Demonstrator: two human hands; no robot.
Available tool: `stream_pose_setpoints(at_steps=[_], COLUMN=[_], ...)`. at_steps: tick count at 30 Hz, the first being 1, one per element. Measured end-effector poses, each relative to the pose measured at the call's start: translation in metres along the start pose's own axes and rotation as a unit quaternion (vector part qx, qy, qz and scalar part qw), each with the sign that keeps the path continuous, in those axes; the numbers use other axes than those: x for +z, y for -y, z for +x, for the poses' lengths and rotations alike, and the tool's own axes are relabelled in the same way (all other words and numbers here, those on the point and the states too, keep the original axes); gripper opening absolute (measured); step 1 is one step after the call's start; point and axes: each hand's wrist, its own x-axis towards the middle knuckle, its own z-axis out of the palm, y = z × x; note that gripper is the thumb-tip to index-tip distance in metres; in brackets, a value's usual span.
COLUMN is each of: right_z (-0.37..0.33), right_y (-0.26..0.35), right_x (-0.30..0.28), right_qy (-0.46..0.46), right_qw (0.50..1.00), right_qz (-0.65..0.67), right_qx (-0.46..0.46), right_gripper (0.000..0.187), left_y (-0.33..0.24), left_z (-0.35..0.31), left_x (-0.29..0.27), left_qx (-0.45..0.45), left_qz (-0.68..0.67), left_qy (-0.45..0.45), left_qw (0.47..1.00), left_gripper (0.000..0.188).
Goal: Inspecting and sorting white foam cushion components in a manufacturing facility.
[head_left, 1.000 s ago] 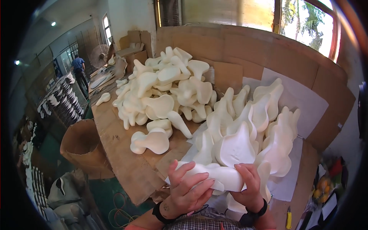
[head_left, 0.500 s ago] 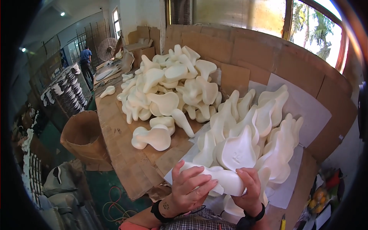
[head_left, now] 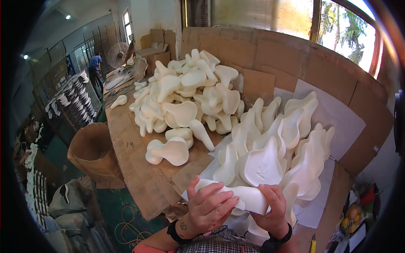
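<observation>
Both of my hands hold one white bicycle saddle foam pad (head_left: 251, 200) low in front of me. My left hand (head_left: 209, 207) has its fingers curled over the pad's left part, its thumb raised at the back. My right hand (head_left: 273, 211) grips the other end, thumb on top. The pad's edge faces me, and my fingers cover part of it. Just beyond it, rows of nested white saddle pads (head_left: 262, 162) stand on white sheets, the front one showing embossed marks.
A heap of loose saddle pads (head_left: 181, 114) covers the cardboard-topped table (head_left: 141, 181). Cardboard panels (head_left: 287, 55) line its back. An open carton (head_left: 95, 168) stands left of the table. A yellow-handled cutter (head_left: 312, 244) lies at lower right. Far left, another person (head_left: 95, 67) stands near a fan.
The held pad has tilted slightly between my hands, and its lower edge has shifted. My hands keep nearly the same grip and place.
</observation>
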Motion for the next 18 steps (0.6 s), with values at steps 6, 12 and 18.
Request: stream_pose_setpoints(at_steps=[6,12,18], right_z=[0.0008,0.0017,0.003], right_y=[-0.0001,-0.0001,0.0023], right_x=[0.0008,-0.0002,0.0], right_qy=[0.006,0.01,0.003], right_qw=[1.0,1.0,1.0], right_qz=[-0.002,-0.008,-0.017], right_qx=[-0.007,-0.005,-0.002], right_gripper=[0.072,0.072,0.07], left_y=[0.0032,0.0033,0.0005], left_z=[-0.0014,0.0011,0.0009], left_x=[0.0007,-0.0016,0.0042], left_qx=[-0.009,-0.008,-0.018], left_qz=[-0.023,-0.018,-0.001], left_qy=[-0.006,0.008,-0.003], left_qw=[1.0,1.0,1.0], left_gripper=[0.032,0.035,0.036])
